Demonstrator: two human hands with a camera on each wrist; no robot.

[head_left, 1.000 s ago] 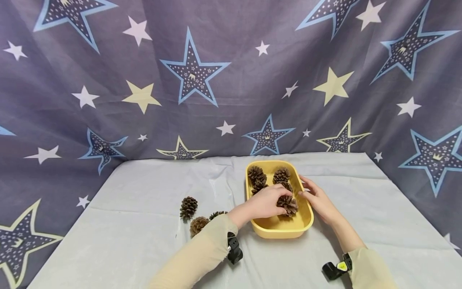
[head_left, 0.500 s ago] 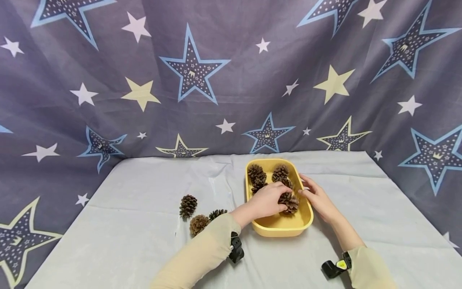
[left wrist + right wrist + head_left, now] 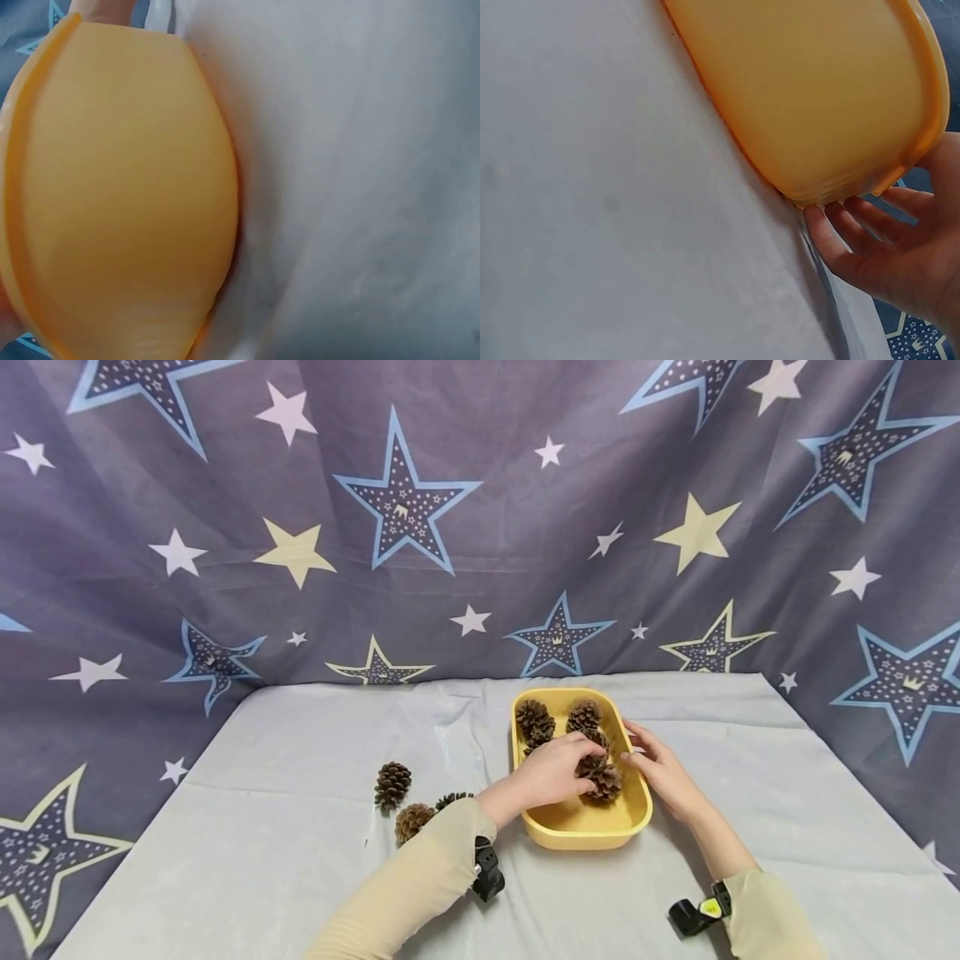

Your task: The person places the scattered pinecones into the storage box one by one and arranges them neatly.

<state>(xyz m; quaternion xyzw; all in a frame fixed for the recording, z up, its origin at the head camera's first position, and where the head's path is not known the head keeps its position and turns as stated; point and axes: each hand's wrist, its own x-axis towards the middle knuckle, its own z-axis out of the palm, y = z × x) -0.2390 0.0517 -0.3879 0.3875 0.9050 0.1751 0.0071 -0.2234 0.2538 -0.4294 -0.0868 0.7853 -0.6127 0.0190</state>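
Near the tabletop's (image 3: pixel 262 860) far edge, the left hand (image 3: pixel 551 772) grips a pine cone (image 3: pixel 603 783) inside a yellow tub (image 3: pixel 577 841); the right hand (image 3: pixel 667 781) holds the tub's right side.

The left arm (image 3: pixel 408 885) slants forward and across to the person's right from where I watch, its left hand (image 3: pixel 553 770) back uppermost, fingers arched over and thumb opposed on the near side in a gripping curl. The right arm (image 3: pixel 722 843) angles forward and inward, bringing the right hand (image 3: pixel 663 774) close beside the other but apart from it, thumb nearer the body than the fingers (image 3: pixel 859 229), which are lightly bent and slightly spread.
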